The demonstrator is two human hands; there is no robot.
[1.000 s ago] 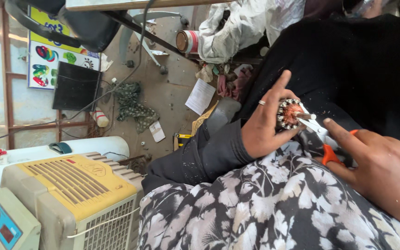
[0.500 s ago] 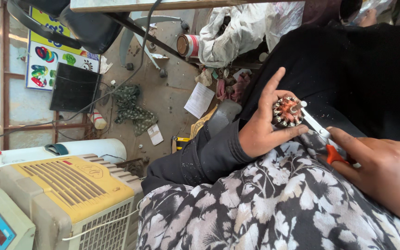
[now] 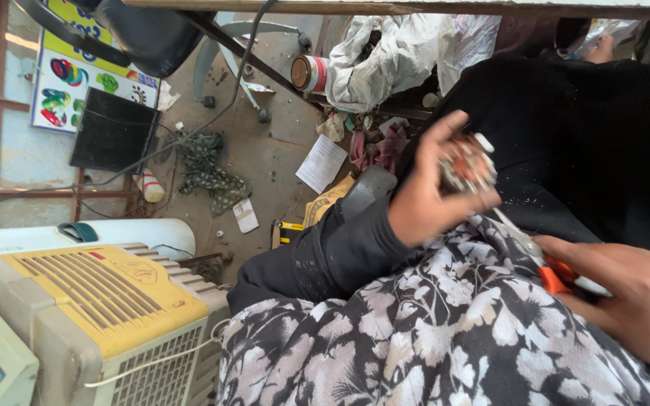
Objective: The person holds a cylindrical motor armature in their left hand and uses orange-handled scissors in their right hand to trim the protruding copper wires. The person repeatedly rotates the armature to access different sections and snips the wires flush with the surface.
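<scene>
My left hand, in a black sleeve, is shut around a small round motor winding with copper wire and metal teeth; the part is blurred. My right hand, at the lower right, grips a slim tool with an orange and white handle. The tool's pale metal tip reaches up to the underside of the winding. Both hands work above a floral cloth and a black cloth on my lap.
A yellow and beige air cooler stands at the lower left. The dusty floor holds a tin can, a paper sheet, a chair base, rags and a black flat panel near the wall.
My left hand has lifted and turned the winding, which now looks blurred. My right hand and the tool have stayed low, with the tip still at the winding.
</scene>
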